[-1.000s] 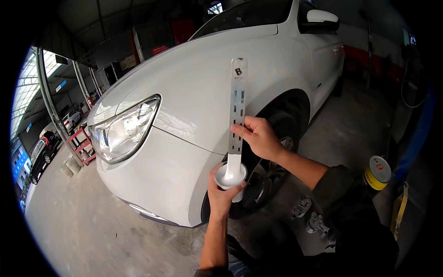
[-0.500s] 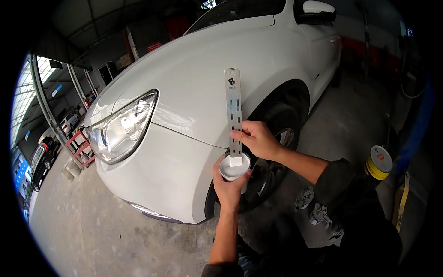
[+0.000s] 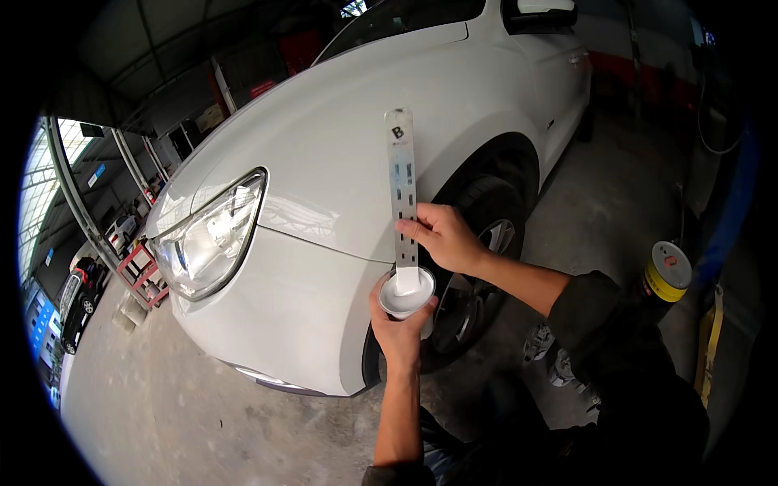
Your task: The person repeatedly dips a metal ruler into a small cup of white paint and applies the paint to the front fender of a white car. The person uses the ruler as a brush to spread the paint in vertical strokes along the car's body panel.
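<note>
My left hand (image 3: 396, 328) is wrapped round a small cup of white paint (image 3: 410, 303), holding it up beside the car's front wheel arch. Between the thumb and fingers of my right hand (image 3: 446, 236) is a flat metal mixing stick (image 3: 401, 182) with rows of slots and a black letter mark near its top. It stands nearly upright, its lower end coated white and dipped in the paint. Behind both hands is the white car (image 3: 324, 211), with its headlight (image 3: 215, 243) to the left.
A lidded can with a yellow band (image 3: 667, 274) stands at the right. The front wheel (image 3: 466, 312) is just behind the cup. At far left are a red rack (image 3: 139, 274) and a dark parked car (image 3: 77, 304). Shoes (image 3: 538, 343) show at lower right on the concrete floor (image 3: 186, 405).
The stick has risen slightly out of the paint, showing more of its white-coated end. The whole view has shifted a little; both hands keep their hold.
</note>
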`<action>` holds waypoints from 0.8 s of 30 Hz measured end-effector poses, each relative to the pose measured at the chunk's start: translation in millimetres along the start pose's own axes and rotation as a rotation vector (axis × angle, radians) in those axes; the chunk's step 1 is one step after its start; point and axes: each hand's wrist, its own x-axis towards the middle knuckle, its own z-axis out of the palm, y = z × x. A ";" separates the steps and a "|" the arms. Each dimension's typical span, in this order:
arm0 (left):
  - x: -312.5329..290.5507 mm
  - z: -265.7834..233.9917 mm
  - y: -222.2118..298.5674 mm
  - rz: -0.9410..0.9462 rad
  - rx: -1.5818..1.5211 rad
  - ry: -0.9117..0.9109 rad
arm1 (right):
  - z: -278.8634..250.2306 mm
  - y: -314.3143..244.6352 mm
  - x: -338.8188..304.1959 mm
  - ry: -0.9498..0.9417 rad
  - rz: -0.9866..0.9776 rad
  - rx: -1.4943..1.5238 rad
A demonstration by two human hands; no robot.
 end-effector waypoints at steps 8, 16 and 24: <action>-2.2 -2.2 3.8 -0.019 0.004 -0.002 | -0.8 -3.2 1.8 0.048 0.001 -0.110; -1.9 2.3 3.5 0.015 0.022 0.001 | -6.0 -10.8 1.0 0.070 0.008 -0.106; -2.1 0.2 0.1 0.015 0.021 -0.006 | -9.9 -11.5 5.4 0.101 -0.034 -0.095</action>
